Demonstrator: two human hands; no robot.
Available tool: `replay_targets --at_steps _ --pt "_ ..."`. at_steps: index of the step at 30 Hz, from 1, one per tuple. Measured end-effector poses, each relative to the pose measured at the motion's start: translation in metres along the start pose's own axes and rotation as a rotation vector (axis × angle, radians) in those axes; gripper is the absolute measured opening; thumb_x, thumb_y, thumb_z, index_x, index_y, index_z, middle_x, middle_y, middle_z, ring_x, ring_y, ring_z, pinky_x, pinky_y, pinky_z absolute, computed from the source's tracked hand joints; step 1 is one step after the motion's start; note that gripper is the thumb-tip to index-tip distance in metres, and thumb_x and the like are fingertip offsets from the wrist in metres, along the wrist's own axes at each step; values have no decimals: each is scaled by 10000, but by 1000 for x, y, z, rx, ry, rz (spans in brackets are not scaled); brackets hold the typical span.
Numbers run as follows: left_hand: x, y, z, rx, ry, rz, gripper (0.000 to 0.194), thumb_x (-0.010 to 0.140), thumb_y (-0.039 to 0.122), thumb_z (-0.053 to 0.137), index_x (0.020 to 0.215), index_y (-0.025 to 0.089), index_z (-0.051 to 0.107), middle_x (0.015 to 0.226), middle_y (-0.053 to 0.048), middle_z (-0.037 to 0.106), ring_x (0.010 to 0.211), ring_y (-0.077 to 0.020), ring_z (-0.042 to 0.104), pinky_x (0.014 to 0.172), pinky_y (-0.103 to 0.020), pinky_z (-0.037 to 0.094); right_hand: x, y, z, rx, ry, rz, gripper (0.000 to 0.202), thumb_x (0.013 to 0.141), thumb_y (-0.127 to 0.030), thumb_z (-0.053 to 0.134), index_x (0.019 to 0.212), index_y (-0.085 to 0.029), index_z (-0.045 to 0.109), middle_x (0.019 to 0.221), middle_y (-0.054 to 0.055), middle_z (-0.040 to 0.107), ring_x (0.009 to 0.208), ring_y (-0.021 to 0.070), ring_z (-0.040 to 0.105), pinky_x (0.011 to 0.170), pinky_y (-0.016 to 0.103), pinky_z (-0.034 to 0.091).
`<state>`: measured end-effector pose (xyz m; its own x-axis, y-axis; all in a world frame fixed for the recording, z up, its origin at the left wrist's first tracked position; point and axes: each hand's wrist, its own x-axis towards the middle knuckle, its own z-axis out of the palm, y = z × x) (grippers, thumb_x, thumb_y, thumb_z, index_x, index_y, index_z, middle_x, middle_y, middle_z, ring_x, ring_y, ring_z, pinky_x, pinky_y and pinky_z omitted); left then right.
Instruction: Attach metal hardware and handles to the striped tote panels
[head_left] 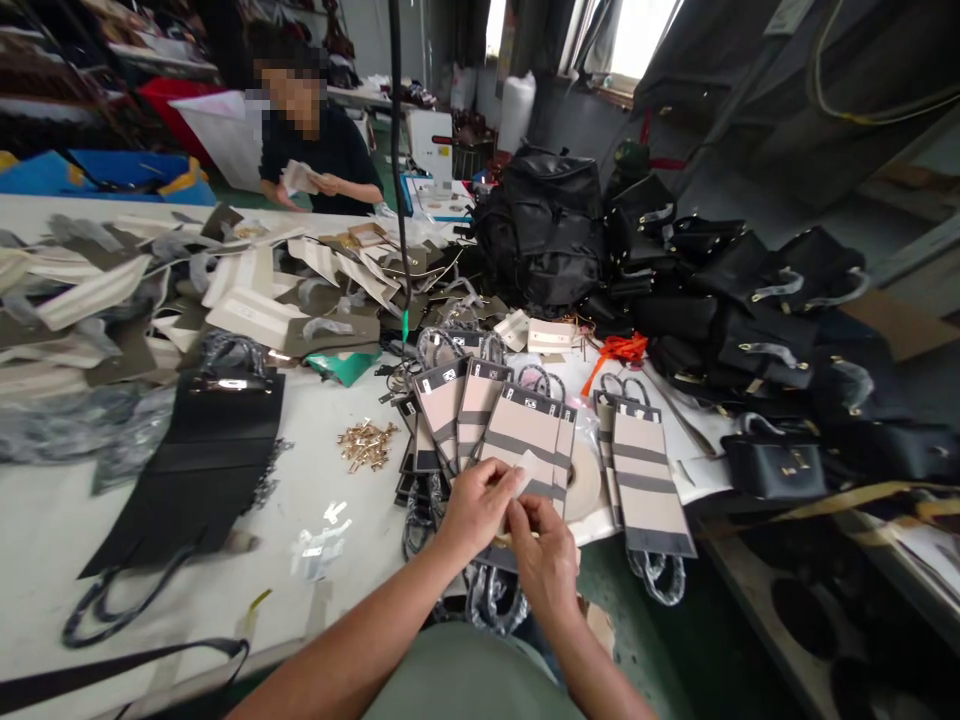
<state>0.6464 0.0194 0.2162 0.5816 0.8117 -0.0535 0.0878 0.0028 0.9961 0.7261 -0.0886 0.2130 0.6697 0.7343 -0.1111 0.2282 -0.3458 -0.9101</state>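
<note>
In front of me, my left hand [476,510] pinches a small whitish piece [531,466], thin like tape or paper, at its fingertips. Close beside it my right hand [546,555] is closed, thumb against curled fingers; what lies between them is hidden. Both hands are over a fanned stack of beige and black bag panels [517,418] with plastic-wrapped handles. A roll of pale tape [583,482] lies partly under the panels, right of the hands. More striped panels [646,470] rest farther right, their wrapped handles hanging past the table edge.
Gold metal fittings [366,444] and clear plastic bits [322,545] lie on the white table [300,480]. A black bag panel [202,450] is at left. Beige and olive pieces [255,310] are heaped behind. Black bags [772,350] fill the right. A co-worker [330,160] sits opposite, holding a pale piece.
</note>
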Motion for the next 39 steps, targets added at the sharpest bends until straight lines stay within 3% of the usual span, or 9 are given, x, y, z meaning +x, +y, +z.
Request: replay_targets --at_steps 3,7,11,16,20,26,30,33,39 --pt "2 1 -1 85 -11 54 355 957 483 609 796 171 661 704 11 643 665 -135 576 631 -223 422 20 1 -24 7 -89 -49 316 908 -492 642 913 -187 727 833 45 734 767 198 660 754 307 531" --pt "11 -2 3 270 -77 156 332 982 429 595 781 175 665 695 10 643 642 -128 571 626 -226 408 61 -8 -63 0 -116 -202 371 887 -436 681 1171 -198 704 979 63 729 797 184 655 750 305 541" --pt "22 -8 13 512 -141 228 286 990 346 595 778 170 670 717 -11 663 657 -139 600 643 -240 411 96 -18 -84 -168 -377 -399 128 897 -287 644 897 -226 756 831 25 704 753 159 636 727 275 488" --pt "33 -15 29 703 -238 227 167 996 311 607 1087 225 718 909 -28 751 812 -176 684 739 -258 468 124 -5 -95 -387 -560 -468 137 864 -192 618 807 -233 735 800 1 716 725 139 636 686 243 429" --pt "40 -17 44 919 -269 259 182 991 278 606 861 214 717 833 -20 707 798 -175 660 710 -266 461 145 14 -100 -520 -606 -560 128 821 -178 609 779 -232 717 748 -4 705 679 139 620 661 248 385" --pt "58 -21 66 984 -169 296 195 983 176 552 837 199 680 897 -35 686 831 -172 642 743 -283 474 165 47 -90 -423 -470 -472 103 774 -189 612 714 -219 690 711 -6 690 651 132 600 649 248 373" --pt "64 -32 80 925 -161 344 227 1010 221 519 851 200 679 896 -44 699 817 -180 644 758 -306 467 193 78 -84 -166 -223 -161 189 838 -325 591 748 -202 703 706 16 680 657 159 596 649 264 413" --pt "63 -53 83 725 -208 212 200 986 245 565 828 204 681 903 -36 709 831 -170 661 771 -286 475 229 100 -79 55 -52 117 382 854 -538 596 892 -188 744 720 22 695 645 177 594 629 279 444" --pt "56 -99 69 393 -156 -105 199 909 292 611 754 187 677 843 -55 693 807 -183 646 779 -289 493 281 134 -54 32 -6 128 422 794 -573 620 877 -188 771 852 50 759 783 226 648 729 316 473"
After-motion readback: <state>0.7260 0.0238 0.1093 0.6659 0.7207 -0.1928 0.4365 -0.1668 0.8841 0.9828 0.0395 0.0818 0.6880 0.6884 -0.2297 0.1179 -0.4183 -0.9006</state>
